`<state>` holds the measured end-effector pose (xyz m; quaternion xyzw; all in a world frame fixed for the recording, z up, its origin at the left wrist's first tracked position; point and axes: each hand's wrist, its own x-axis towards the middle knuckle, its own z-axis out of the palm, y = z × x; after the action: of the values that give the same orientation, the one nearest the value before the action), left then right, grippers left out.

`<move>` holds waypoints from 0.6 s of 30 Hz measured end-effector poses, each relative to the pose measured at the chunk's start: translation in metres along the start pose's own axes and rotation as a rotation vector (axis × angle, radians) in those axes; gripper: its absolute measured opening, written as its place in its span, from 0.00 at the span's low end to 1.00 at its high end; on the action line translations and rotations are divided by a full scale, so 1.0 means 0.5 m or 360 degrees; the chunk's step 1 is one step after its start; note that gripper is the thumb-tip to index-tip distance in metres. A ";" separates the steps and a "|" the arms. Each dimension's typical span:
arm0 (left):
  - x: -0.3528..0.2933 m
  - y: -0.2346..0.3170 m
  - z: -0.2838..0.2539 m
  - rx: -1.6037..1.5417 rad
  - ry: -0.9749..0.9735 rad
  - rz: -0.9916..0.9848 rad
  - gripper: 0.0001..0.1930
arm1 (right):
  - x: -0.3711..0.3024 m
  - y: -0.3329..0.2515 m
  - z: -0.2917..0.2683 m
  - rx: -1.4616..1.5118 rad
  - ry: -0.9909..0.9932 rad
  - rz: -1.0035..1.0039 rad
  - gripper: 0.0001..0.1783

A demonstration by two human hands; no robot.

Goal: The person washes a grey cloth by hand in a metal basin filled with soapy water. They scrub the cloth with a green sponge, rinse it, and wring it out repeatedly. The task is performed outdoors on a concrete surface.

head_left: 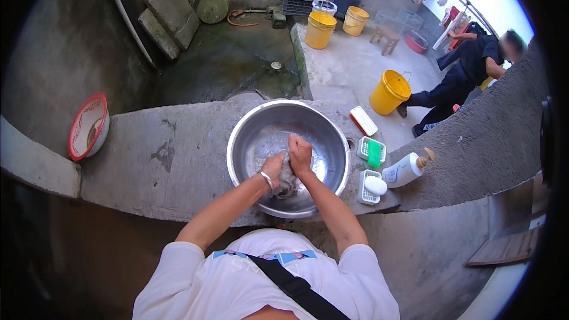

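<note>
A wide stainless steel basin stands on a concrete ledge in front of me, with some water in its bottom. Inside it I grip a wet grey cloth between both hands. My left hand, with a silver bangle at the wrist, is closed on the cloth from the left. From the right my right hand is closed in a fist against it, a little farther from me. The cloth hangs bunched below the hands toward the near side of the basin.
Right of the basin are a scrub brush, a green soap bar, a white soap bar and a pump bottle. A red-rimmed enamel basin sits far left. Beyond stand yellow buckets; a person bends at right.
</note>
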<state>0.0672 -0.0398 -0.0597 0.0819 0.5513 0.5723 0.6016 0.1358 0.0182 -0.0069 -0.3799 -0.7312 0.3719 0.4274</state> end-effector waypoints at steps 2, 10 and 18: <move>0.056 -0.035 -0.021 -0.0274 -0.0092 0.0076 0.14 | -0.009 -0.033 0.001 0.0076 -0.0007 -0.0010 0.13; -0.024 0.029 0.020 -0.0235 -0.0020 -0.0063 0.13 | 0.002 0.000 -0.023 -0.0172 -0.0085 -0.0034 0.08; -0.055 0.037 0.032 0.0052 0.0226 -0.0020 0.22 | -0.005 0.026 -0.017 -0.0357 -0.0091 0.0148 0.09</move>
<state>0.0752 -0.0467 -0.0245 0.0475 0.6023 0.5638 0.5631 0.1477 0.0234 -0.0159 -0.4481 -0.7616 0.3180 0.3436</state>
